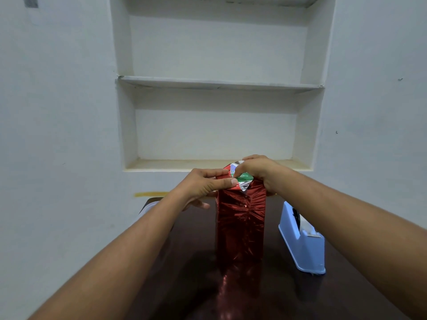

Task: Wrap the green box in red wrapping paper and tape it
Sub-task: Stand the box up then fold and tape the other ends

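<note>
We worked at a dark table (pixel 184 262) against a white wall with an inset shelf niche (pixel 217 84). The box (pixel 245 176) stood upright on the table, its sides already sheathed in red paper (pixel 240 227), only a patch of green top showing between the flaps. Our left hand (pixel 203 185) pinched the left flap with thumb and fingers; our right hand (pixel 258 172) curled over the right flap, pressing it down. A blue dispenser (pixel 300 245) sat just beside the box on the right. We judged the slick foil could spring open once either hand let go for tape, or the tall box could tip. Pale print on the green top was too small to read.
</note>
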Tool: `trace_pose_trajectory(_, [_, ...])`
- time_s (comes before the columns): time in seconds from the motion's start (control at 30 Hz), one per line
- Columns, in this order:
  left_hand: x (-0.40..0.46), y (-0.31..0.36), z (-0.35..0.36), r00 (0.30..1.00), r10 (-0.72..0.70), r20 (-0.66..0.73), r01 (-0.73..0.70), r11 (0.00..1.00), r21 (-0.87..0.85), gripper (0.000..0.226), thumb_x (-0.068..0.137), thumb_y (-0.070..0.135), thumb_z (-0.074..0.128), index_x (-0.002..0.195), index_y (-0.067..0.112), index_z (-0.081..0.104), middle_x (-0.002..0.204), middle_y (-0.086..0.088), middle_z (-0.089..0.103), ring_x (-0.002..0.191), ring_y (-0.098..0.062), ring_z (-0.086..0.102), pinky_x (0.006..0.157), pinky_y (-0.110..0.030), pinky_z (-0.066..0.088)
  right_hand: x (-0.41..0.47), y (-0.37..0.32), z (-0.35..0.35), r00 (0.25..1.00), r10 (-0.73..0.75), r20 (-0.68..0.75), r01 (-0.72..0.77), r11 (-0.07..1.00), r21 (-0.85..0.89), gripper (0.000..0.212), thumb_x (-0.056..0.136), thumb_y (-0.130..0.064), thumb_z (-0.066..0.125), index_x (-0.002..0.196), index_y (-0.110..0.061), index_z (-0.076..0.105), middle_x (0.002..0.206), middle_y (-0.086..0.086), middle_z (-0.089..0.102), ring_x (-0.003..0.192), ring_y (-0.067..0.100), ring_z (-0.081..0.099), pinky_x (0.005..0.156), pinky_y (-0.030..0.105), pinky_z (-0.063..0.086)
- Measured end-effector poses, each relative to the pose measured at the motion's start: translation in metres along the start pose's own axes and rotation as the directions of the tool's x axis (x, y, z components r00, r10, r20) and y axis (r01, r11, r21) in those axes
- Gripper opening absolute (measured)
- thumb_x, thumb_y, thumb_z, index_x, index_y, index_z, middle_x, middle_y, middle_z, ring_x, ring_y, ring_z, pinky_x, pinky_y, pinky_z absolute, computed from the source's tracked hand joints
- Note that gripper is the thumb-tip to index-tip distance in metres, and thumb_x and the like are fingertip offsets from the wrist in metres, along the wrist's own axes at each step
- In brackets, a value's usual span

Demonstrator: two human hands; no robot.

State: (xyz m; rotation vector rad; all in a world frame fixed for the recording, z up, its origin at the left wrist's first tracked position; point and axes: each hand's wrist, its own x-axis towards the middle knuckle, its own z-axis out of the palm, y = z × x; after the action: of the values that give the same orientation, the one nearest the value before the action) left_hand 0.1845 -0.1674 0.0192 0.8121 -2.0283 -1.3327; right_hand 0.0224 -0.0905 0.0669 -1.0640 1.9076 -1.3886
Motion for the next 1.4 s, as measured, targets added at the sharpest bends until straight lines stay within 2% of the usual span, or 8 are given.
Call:
trace_pose_trajectory(0.2, [-0.002, 0.001, -0.002, 1.000, -0.016, -0.003, 0.016, 1.000, 0.015, 0.051, 0.072, 0.054, 0.088, 0.121, 0.049, 0.072, 0.104, 0.016, 0.078, 0.087, -0.007, 0.071, 0.071, -0.035, 0.054, -0.004, -0.002, 0.001, 0.999, 0.019, 0.046, -0.019, 1.000, -0.007, 0.056, 0.071, 0.004, 0.073, 0.124, -0.013, 0.060, 0.118, 0.016, 0.065, 0.106, 0.037, 0.068, 0.089, 0.049, 0.060])
trace_pose_trajectory(0.33, [-0.003, 0.003, 0.001, 1.000, -0.014, -0.003, 0.014, 1.000, 0.022, 0.050, 0.073, 0.053, 0.088, 0.121, 0.048, 0.072, 0.105, 0.016, 0.078, 0.086, -0.007, 0.070, 0.071, -0.035, 0.053, -0.011, -0.003, -0.007, 0.982, 0.128, 0.141, -0.127, 0.992, -0.021, 0.026, 0.078, 0.004, 0.059, 0.099, -0.010, 0.064, 0.083, 0.014, 0.067, 0.058, 0.026, 0.067, 0.054, 0.028, 0.056])
trace_pose_trajectory(0.6, [-0.007, 0.004, 0.000, 1.000, -0.016, -0.007, 0.016, 1.000, 0.018, 0.049, 0.074, 0.054, 0.087, 0.120, 0.051, 0.072, 0.107, 0.015, 0.078, 0.093, -0.010, 0.071, 0.068, -0.035, 0.054, -0.008, 0.004, -0.005, 0.997, 0.005, 0.082, -0.014, 0.994, 0.110, 0.023, 0.069, 0.004, 0.062, 0.090, -0.007, 0.064, 0.096, 0.022, 0.068, 0.073, 0.033, 0.071, 0.072, 0.044, 0.062])
trace_pose_trajectory(0.67, [-0.007, 0.004, 0.000, 1.000, -0.015, -0.012, 0.015, 1.000, 0.023, 0.048, 0.074, 0.056, 0.086, 0.120, 0.053, 0.071, 0.110, 0.016, 0.077, 0.098, -0.012, 0.069, 0.067, -0.034, 0.054, -0.018, 0.006, -0.015, 0.989, 0.021, 0.146, -0.048, 0.981, 0.187, 0.009, 0.081, -0.011, 0.066, 0.089, -0.010, 0.064, 0.085, 0.010, 0.065, 0.064, 0.024, 0.068, 0.061, 0.032, 0.057])
trace_pose_trajectory(0.73, [-0.009, 0.005, 0.000, 1.000, -0.016, -0.014, 0.016, 1.000, 0.019, 0.045, 0.076, 0.056, 0.084, 0.119, 0.054, 0.071, 0.113, 0.014, 0.076, 0.102, -0.013, 0.067, 0.068, -0.034, 0.054, -0.017, 0.017, -0.029, 0.992, 0.007, 0.128, -0.041, 0.962, 0.269, 0.032, 0.083, -0.036, 0.067, 0.109, -0.017, 0.064, 0.098, 0.003, 0.066, 0.082, 0.020, 0.066, 0.071, 0.033, 0.051])
trace_pose_trajectory(0.9, [-0.007, 0.009, 0.000, 1.000, -0.005, 0.001, 0.005, 1.000, 0.019, 0.042, 0.078, 0.061, 0.080, 0.119, 0.058, 0.069, 0.127, 0.014, 0.069, 0.120, -0.013, 0.058, 0.100, -0.045, 0.051, -0.015, 0.055, -0.044, 0.993, -0.010, 0.117, -0.046, 0.882, 0.470, 0.024, 0.093, -0.035, 0.056, 0.109, -0.018, 0.062, 0.102, 0.000, 0.067, 0.089, 0.018, 0.063, 0.075, 0.038, 0.047])
trace_pose_trajectory(1.23, [-0.012, 0.010, 0.009, 0.992, 0.109, 0.060, -0.109, 0.994, -0.015, 0.045, 0.086, 0.069, 0.067, 0.127, 0.050, 0.068, 0.127, 0.013, 0.072, 0.125, -0.015, 0.063, 0.108, -0.049, 0.048, -0.020, 0.063, -0.031, 0.976, -0.177, 0.125, 0.144, 0.961, 0.237, 0.016, 0.099, -0.032, 0.062, 0.109, -0.025, 0.073, 0.095, -0.005, 0.072, 0.096, 0.013, 0.064, 0.094, 0.047, 0.052])
trace_pose_trajectory(1.4, [-0.016, 0.016, 0.007, 0.906, 0.422, 0.036, -0.408, 0.849, 0.334, 0.071, 0.053, 0.058, 0.096, 0.119, 0.054, 0.069, 0.144, 0.016, 0.052, 0.137, -0.006, 0.045, 0.105, -0.019, 0.037, -0.022, 0.056, -0.032, 0.976, -0.166, 0.144, 0.135, 0.970, 0.204, 0.021, 0.097, -0.036, 0.064, 0.111, -0.027, 0.075, 0.109, -0.003, 0.074, 0.105, 0.013, 0.064, 0.094, 0.047, 0.052])
